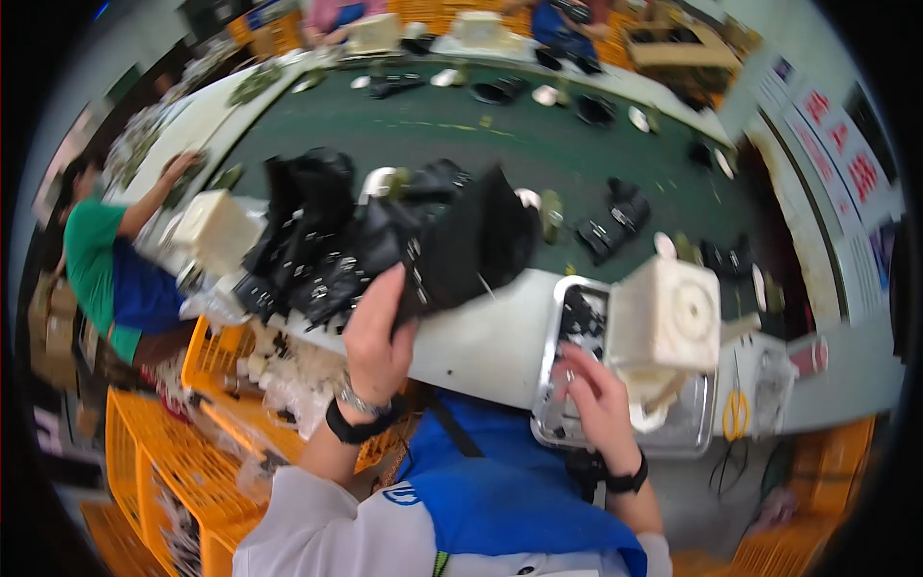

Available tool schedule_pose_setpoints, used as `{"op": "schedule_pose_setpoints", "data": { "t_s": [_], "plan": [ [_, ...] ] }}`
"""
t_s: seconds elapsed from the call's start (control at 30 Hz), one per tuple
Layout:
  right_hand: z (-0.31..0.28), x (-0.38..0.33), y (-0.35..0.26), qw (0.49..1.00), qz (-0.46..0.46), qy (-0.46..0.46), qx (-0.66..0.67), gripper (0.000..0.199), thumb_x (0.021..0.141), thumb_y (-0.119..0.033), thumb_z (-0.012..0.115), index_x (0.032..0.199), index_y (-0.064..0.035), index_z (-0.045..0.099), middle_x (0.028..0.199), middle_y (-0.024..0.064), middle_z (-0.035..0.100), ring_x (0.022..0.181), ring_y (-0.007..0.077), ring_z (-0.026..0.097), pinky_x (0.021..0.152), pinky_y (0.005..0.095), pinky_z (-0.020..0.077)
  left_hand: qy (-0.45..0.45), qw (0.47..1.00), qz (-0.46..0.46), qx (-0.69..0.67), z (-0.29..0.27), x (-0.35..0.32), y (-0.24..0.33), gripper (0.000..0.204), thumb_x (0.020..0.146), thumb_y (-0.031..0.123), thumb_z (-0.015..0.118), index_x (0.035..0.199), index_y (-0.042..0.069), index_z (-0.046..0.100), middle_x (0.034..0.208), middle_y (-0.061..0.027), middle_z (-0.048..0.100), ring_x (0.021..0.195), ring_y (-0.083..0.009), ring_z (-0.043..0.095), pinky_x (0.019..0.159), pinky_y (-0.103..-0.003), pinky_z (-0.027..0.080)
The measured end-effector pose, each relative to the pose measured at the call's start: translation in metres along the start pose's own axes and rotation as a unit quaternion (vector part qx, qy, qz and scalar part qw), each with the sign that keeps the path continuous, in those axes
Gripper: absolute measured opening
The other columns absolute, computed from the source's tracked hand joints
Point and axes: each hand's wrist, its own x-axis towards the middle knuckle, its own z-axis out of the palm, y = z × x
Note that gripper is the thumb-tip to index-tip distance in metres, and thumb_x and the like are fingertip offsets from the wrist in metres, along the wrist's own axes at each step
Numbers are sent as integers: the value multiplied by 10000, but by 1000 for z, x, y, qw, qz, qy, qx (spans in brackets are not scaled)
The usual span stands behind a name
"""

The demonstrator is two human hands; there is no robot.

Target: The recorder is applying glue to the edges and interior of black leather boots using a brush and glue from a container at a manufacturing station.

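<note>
Left hand (377, 337) raised, fingers clamped on black bundle (385, 245) of small clipped parts spreading above fingertips. Probably light, limp, snag-prone; best gripped low at gathered centre. Right hand (598, 399) fingers spread apart, resting in metal tray (673, 438), just below cream block (663, 317).

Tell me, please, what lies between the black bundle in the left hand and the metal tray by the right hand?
In the head view, only bare white table edge separates the black bundle from the metal tray.
</note>
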Motion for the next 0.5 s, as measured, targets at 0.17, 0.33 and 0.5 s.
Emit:
{"op": "schedule_pose_setpoints", "data": {
  "t_s": [0.17, 0.33, 0.5],
  "plan": [
    [-10, 7, -14, 950, 103, -31, 294, 351, 915, -199, 416, 1207, -4, 415, 1060, 83, 544, 891, 158, 569, 721, 292, 513, -149, 979, 81, -113, 45, -52, 39, 476, 601, -83, 598, 1073, -57, 545, 1084, -226, 554, 985, -378, 547, 862, -378, 444],
    [-22, -5, 0, 969, 88, -10, 230, 299, 895, -131, 431, 1164, -3, 449, 1015, 71, 566, 878, 138, 574, 700, 283, 515, -253, 954, 93, -132, 62, -51, 47, 1131, 513, 342, 820, 1352, 8, 139, 1382, -254, 197, 1259, -428, 237, 1012, -493, 226],
    [-21, -18, 4, 981, 75, -13, 177, 283, 887, -93, 428, 1151, 5, 454, 997, 69, 570, 874, 127, 571, 689, 265, 512, -289, 941, 125, -123, 75, -22, 69, 1120, 489, 385, 819, 1324, -35, 202, 1303, -254, 325, 1194, -412, 344, 980, -481, 270]
  ]
}}
